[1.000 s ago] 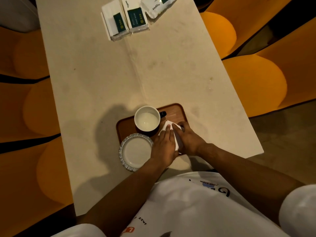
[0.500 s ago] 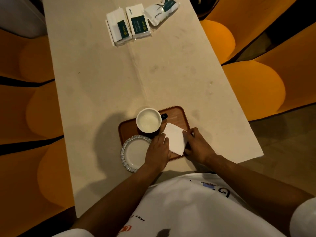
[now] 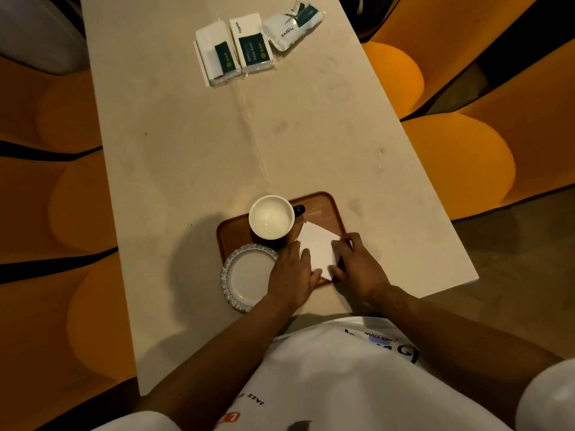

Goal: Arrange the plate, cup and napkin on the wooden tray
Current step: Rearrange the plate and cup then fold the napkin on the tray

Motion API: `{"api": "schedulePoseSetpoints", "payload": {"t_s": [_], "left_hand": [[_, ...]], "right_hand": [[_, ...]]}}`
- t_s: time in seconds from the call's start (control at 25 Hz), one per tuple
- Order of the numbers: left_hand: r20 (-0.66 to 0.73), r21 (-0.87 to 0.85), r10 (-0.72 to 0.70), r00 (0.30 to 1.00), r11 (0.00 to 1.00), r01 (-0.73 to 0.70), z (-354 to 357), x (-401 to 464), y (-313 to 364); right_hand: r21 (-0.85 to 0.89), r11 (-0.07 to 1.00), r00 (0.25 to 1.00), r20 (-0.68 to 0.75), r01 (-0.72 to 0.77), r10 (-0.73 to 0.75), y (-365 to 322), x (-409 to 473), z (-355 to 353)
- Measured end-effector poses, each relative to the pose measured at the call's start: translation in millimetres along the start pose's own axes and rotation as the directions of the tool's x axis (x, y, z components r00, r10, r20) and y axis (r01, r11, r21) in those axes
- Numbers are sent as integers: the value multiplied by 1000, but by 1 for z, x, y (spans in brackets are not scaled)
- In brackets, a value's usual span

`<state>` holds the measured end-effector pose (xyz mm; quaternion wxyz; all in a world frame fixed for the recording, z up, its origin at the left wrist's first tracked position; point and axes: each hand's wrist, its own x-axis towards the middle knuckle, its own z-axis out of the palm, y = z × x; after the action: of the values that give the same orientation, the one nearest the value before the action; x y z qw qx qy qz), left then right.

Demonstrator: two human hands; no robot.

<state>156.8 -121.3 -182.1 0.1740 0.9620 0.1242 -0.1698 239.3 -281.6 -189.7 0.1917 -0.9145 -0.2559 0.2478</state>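
Tray (image 3: 323, 206): 1 cup (image 3: 271, 216), 1 plate (image 3: 247, 276), 1 napkin (image 3: 319, 247); both hands' grip spread flat.

A long pale surface (image 3: 193, 144) runs away from the camera, marked with faint stains. At its far end lie 3 white tissue packets (image 3: 253, 46) with dark green labels, 2 side by side and touching, the 3rd angled just beside them. Orange rounded seats (image 3: 451, 157) flank both long sides.
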Motion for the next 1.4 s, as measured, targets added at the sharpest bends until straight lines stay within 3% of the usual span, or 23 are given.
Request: {"api": "schedulePoseSetpoints", "payload": {"t_s": [0.12,0.24,0.44,0.64,0.76,0.84,0.92,1.04,1.4], "left_hand": [[14,24,-20,1000,1000,19,5,0,5],[22,69,-49,999,996,47,10,0,9],[47,125,-36,998,992,30,14,2,8],[87,90,-2,996,996,-6,11,-3,3],[25,92,38,999,995,-40,4,-15,-5],[-10,97,55,998,994,-54,3,-27,-15],[-13,99,49,999,994,-47,0,-39,-26],[12,111,-15,1000,994,13,-5,-52,-42],[15,54,-298,954,953,297,-14,-85,-59]], "right_hand": [[28,1000,1000,27,-7,7,-7,-2,6],[304,940,988,55,-156,146,-13,-1,6],[95,991,994,67,-96,90,-13,-3,4],[385,887,966,69,-255,248,-21,-6,3],[100,986,983,-112,-131,142,-22,-15,9],[-93,990,981,-177,-103,85,-23,-20,16],[-176,980,981,-186,-93,60,-27,-21,19],[-259,964,996,-88,-52,30,-37,-20,20],[-269,957,977,208,107,-51,-38,-24,2]]}}
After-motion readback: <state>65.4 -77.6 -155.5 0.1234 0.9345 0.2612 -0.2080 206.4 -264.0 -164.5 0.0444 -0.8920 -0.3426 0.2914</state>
